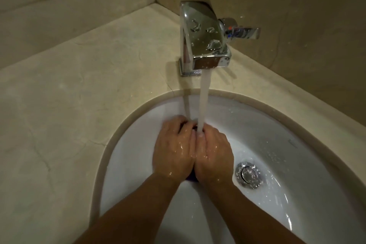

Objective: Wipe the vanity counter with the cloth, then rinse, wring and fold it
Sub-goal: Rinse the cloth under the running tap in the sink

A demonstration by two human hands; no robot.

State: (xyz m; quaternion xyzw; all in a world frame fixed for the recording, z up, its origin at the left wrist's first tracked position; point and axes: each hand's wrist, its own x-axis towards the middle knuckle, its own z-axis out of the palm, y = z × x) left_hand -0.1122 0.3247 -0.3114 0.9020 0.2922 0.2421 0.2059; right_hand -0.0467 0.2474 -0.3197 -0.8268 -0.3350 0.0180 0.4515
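**Cloth bunched in both hands under the running tap**

The left hand (173, 148) and right hand (213, 154) are pressed side by side inside the sink (263, 125), toward its back rim, with the fingers curled down and inward. The cloth (191, 178) is closed up between the palms. Only a small purple bit of it shows at the heels of the hands, just above the wrists. Water (204, 101) from the tap (204, 33) lands where the fingertips meet. The drain (248, 174) lies just right of the right hand. The counter (79, 85) wraps the sink's left and back edges.
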